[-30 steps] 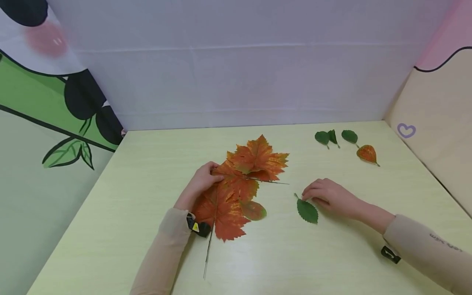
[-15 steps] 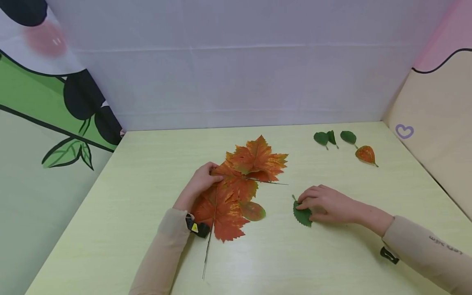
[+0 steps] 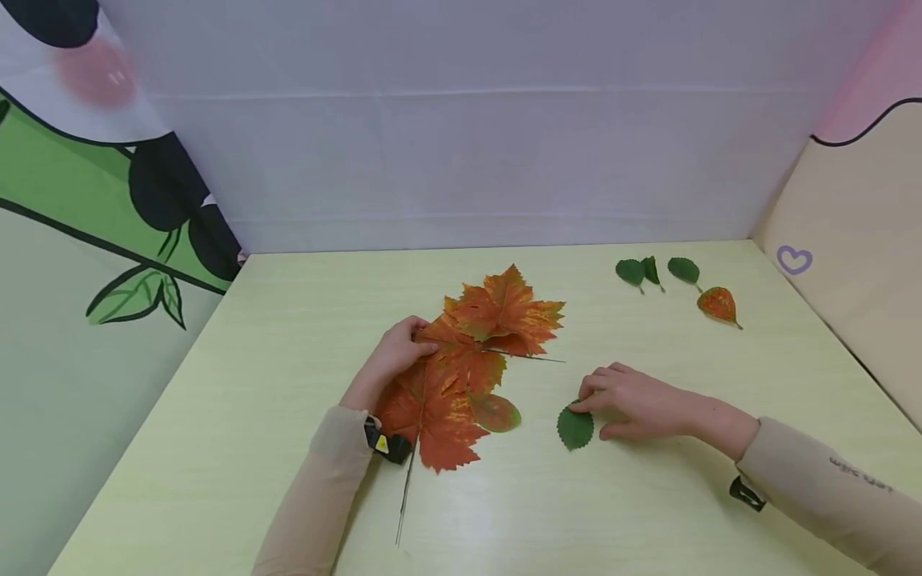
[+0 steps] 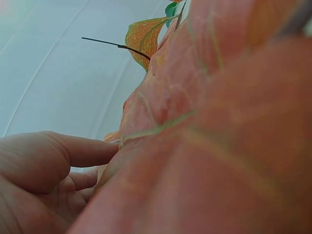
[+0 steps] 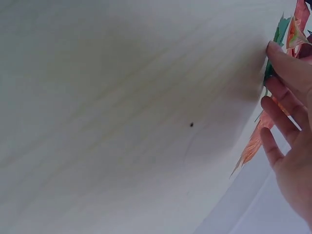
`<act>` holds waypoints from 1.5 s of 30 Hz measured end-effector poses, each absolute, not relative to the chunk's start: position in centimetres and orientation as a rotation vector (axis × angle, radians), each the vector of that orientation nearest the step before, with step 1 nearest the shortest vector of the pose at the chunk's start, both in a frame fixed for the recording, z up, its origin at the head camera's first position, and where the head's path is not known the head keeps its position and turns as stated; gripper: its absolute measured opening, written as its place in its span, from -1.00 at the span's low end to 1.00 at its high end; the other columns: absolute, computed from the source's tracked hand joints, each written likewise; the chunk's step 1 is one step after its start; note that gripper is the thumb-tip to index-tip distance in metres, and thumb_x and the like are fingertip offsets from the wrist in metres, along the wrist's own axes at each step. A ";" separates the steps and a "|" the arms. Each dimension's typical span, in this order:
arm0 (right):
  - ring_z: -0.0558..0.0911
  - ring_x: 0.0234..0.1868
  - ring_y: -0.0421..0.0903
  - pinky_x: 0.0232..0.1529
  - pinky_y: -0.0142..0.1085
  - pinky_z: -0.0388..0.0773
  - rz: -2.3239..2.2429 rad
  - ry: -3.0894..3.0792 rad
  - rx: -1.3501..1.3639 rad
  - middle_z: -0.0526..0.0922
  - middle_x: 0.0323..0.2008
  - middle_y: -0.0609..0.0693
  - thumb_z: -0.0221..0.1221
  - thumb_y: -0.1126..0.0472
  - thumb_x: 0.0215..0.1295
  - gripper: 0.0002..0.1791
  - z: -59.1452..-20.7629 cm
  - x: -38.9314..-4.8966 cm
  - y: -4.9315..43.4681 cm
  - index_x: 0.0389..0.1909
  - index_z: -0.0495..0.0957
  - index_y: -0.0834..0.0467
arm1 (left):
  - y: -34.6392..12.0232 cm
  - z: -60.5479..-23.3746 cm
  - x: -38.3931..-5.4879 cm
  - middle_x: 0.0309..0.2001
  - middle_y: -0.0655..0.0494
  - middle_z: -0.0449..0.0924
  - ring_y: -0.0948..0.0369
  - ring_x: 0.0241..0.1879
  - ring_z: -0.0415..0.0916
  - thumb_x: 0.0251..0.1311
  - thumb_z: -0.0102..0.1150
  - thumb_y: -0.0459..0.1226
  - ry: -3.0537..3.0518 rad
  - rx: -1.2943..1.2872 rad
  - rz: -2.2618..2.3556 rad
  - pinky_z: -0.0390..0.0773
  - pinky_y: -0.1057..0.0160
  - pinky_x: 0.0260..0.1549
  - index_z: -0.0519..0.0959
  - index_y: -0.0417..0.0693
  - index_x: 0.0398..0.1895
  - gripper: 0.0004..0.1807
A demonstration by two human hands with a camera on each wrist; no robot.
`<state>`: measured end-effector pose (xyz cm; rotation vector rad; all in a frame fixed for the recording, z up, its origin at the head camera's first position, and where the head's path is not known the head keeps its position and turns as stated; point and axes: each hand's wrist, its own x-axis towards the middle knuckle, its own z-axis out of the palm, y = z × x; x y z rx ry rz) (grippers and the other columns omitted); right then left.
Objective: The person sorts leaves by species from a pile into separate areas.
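In the head view my left hand (image 3: pixel 396 350) grips the left edge of a cluster of orange-red maple leaves (image 3: pixel 461 364), its thumb lying on top. The left wrist view shows that thumb (image 4: pixel 90 151) against a leaf (image 4: pixel 161 131), with other fingers partly hidden beneath. My right hand (image 3: pixel 641 402) lies low over the table, fingertips touching the upper end of a green leaf (image 3: pixel 575 430). Its thumb stands a little apart from that leaf. In the right wrist view the same green leaf (image 5: pixel 279 41) shows edge-on beyond the fingers (image 5: pixel 280 114).
Several small green leaves (image 3: pixel 630 272) and an orange leaf (image 3: pixel 718 305) lie at the back right of the pale table (image 3: pixel 288 304). A reddish-green oval leaf (image 3: pixel 495 412) sticks out of the cluster's right side. Thin stems (image 3: pixel 405 496) point toward the front. A pale cloth backdrop (image 3: pixel 461 176) stands behind.
The right hand has come to the green leaf and shifted it left, turning it so its stem end is under the fingers. The left hand and maple leaves have stayed in place.
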<state>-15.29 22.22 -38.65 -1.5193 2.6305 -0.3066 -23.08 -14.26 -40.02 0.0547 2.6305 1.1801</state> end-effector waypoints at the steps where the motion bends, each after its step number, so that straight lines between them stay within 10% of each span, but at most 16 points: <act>1: 0.42 -0.11 -0.22 -0.04 -0.23 0.28 -0.300 2.641 -1.536 0.49 -0.19 -0.21 0.33 0.07 -0.03 -0.55 -38.7 -15.3 22.2 -0.03 0.58 0.01 | -14.3 -40.0 -23.1 0.02 -0.15 0.45 -0.01 -0.03 0.39 0.13 0.15 -0.26 2.632 0.054 1.178 0.36 0.03 -0.02 0.38 -0.21 0.04 -0.59; 26: 0.55 -0.36 -0.32 -0.10 -0.19 0.37 -0.467 2.828 -1.822 0.60 -0.41 -0.23 0.22 0.20 0.09 -0.95 -40.2 -16.4 21.8 -0.40 0.64 0.03 | -14.4 -40.3 -23.2 0.02 -0.15 0.45 -0.01 -0.03 0.39 0.13 0.15 -0.25 2.645 0.073 1.166 0.37 0.03 -0.02 0.38 -0.21 0.04 -0.59; 45: 0.55 -0.41 -0.35 -0.33 -0.31 0.51 -0.758 2.933 -1.101 0.63 -0.45 -0.22 0.20 0.25 0.14 -0.94 -39.0 -18.3 22.7 -0.37 0.60 0.05 | -14.3 -40.3 -23.2 0.00 -0.17 0.45 -0.03 -0.05 0.40 0.14 0.15 -0.26 2.646 0.085 1.168 0.38 0.03 -0.04 0.38 -0.22 0.03 -0.60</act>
